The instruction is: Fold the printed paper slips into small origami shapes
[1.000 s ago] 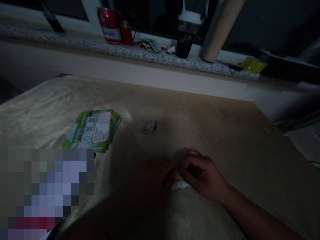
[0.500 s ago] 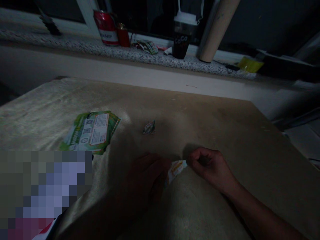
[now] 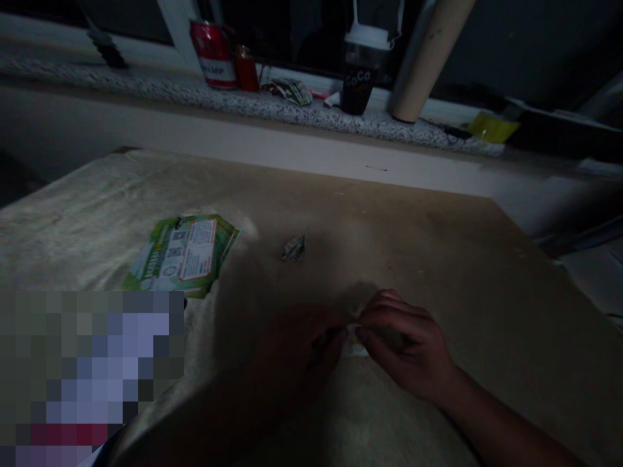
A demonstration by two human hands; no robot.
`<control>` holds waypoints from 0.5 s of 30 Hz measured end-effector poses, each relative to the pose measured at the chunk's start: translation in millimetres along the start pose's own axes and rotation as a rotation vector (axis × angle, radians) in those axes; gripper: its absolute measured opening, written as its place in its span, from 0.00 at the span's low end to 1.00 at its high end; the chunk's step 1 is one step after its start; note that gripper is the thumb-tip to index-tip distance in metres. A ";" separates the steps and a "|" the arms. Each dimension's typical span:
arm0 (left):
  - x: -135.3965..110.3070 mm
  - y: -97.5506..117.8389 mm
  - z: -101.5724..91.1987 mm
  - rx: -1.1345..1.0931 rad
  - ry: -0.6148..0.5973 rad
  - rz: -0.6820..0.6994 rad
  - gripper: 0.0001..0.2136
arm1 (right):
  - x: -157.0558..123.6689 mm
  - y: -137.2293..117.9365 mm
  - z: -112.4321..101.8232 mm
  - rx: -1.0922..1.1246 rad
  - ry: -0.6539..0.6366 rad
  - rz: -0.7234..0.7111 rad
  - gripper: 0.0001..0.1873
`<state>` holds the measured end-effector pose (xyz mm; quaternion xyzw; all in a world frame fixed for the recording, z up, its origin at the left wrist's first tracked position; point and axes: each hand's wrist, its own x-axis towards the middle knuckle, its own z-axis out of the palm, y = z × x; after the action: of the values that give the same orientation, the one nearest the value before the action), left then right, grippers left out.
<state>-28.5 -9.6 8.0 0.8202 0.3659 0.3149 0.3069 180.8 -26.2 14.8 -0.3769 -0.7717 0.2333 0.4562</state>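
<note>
Table [image 3: 462,259]: the broadest surface, pale and cloth-like at left, dim and brownish at right, bearing the papers and both hands.
Window sill [image 3: 160,87]: speckled stone, running behind the table.
Cardboard tube [image 3: 428,71]: leaning, its lower end on the sill.
Right hand [image 3: 413,344]: thumb and index finger narrowed to a pinch on the upper edge of a small printed paper [image 3: 357,350].
Left hand [image 3: 306,340]: in deep shadow, thumb and index finger drawn together on the same paper's left end; the other fingers are too dark to make out.
Green leaflets [image 3: 180,253]: a loose, overlapping stack, left of and beyond the hands.
Cup [image 3: 360,78]: white-lidded, upright, just left of the tube.
Red can [image 3: 214,55]: upright beside a smaller orange-red container [image 3: 246,70].
Printed paper: between both sets of fingertips, near the table, partly covered.
Folded scrap [image 3: 294,248]: alone, between leaflets and hands.
</note>
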 end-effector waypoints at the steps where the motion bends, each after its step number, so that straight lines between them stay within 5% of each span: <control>1: -0.1 -0.2 0.8 0.007 0.004 0.034 0.07 | 0.4 -0.4 -0.2 -0.001 0.008 -0.011 0.07; 6: 0.1 3.1 4.7 0.050 -0.001 0.064 0.08 | 2.3 -5.6 0.4 -0.075 0.032 -0.131 0.08; 15: 6.5 0.6 -7.0 0.097 0.073 -0.199 0.10 | 2.4 -15.8 -7.9 -0.198 0.134 -0.209 0.16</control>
<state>-29.9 -2.8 14.7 0.7817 0.4712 0.2944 0.2832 181.2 -33.7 30.9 -0.3521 -0.7937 0.0817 0.4892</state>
